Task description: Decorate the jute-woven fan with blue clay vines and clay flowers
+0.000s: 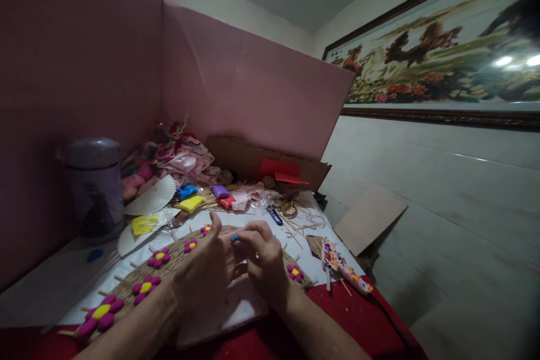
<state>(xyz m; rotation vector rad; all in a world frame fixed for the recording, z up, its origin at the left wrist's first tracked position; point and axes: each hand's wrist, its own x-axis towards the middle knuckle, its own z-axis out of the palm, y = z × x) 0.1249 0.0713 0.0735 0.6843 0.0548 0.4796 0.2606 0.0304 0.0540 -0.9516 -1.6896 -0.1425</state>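
Pinched a small lump of smooth blue clay (235, 238) between the fingertips of the right hand (265, 256), just beside the palm of the left hand (205, 263) and above the bench (329, 309). Held the left hand spread, fingers flat and thumb raised. Had beneath the hands a fan-shaped panel (176, 253) of coarse, ridged twine, edged with slim wooden sticks and dotted with puffy magenta flowers (145, 288) with yellow centres. Had farther off soft plastic packets (191, 203) in bright colours, a ribbed white paper fan (154, 196), a flower-patterned glue gun (346, 271) and a rounded, lidded purple cup (99, 197).
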